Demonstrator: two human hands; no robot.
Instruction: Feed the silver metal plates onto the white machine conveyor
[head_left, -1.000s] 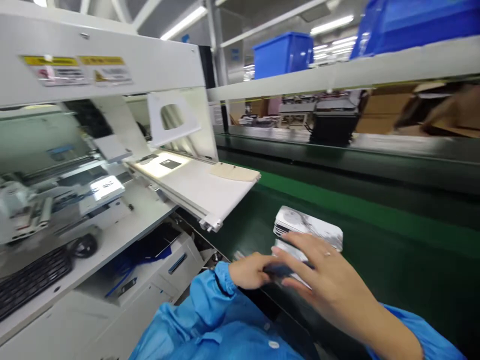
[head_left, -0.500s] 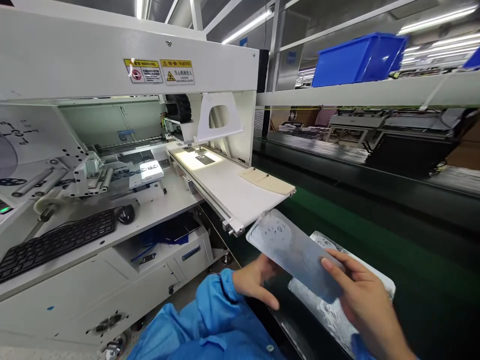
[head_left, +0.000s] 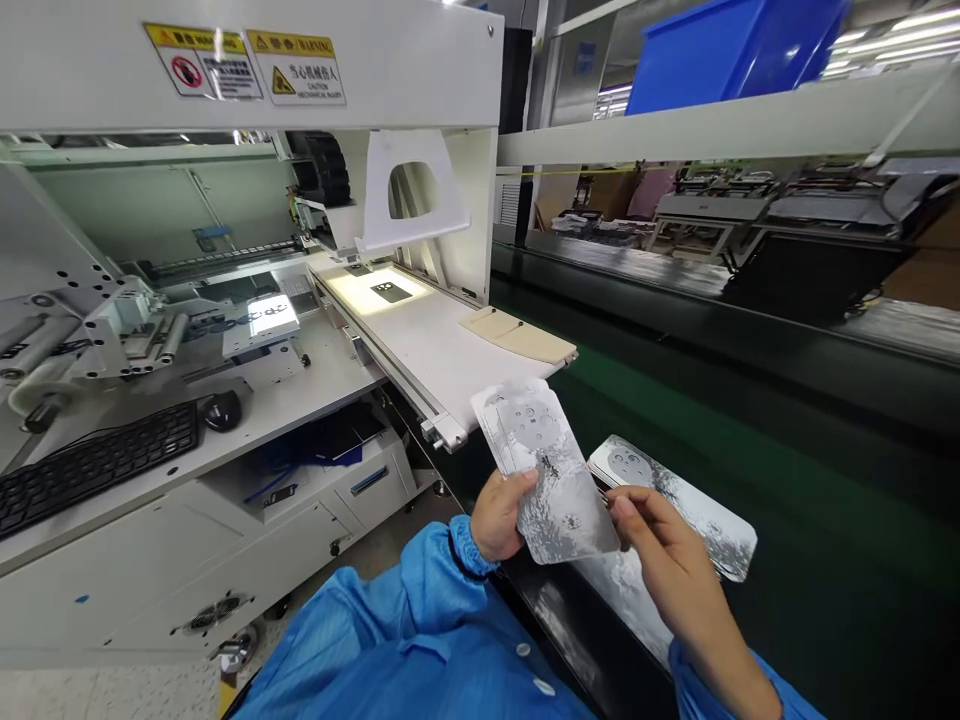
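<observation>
Several silvery, phone-sized film sheets (head_left: 555, 485), with round camera-type markings near one end, are fanned slightly in front of me. My left hand (head_left: 501, 512) is closed on their left edge, thumb on top. At their right edge, my right hand (head_left: 667, 550) pinches with thumb and fingertips; exactly how many sheets it grips is hidden. Just beyond that hand, a stack of similar film sheets (head_left: 694, 505) lies on the green belt (head_left: 795, 460). More shiny film (head_left: 622, 590) shows below the held sheets, partly covered by my right hand.
A white machine conveyor (head_left: 427, 345) ends close to the sheets, with a dark piece (head_left: 391, 291) on its lit area and a beige plate (head_left: 521, 335) at its side. Keyboard (head_left: 97, 455) and mouse (head_left: 221, 410) sit left. A blue bin (head_left: 727, 60) stands on the upper shelf.
My left hand has gone from open beneath a film sheet to gripping several sheets. My right hand has shifted down to their right edge. The view has tilted lower.
</observation>
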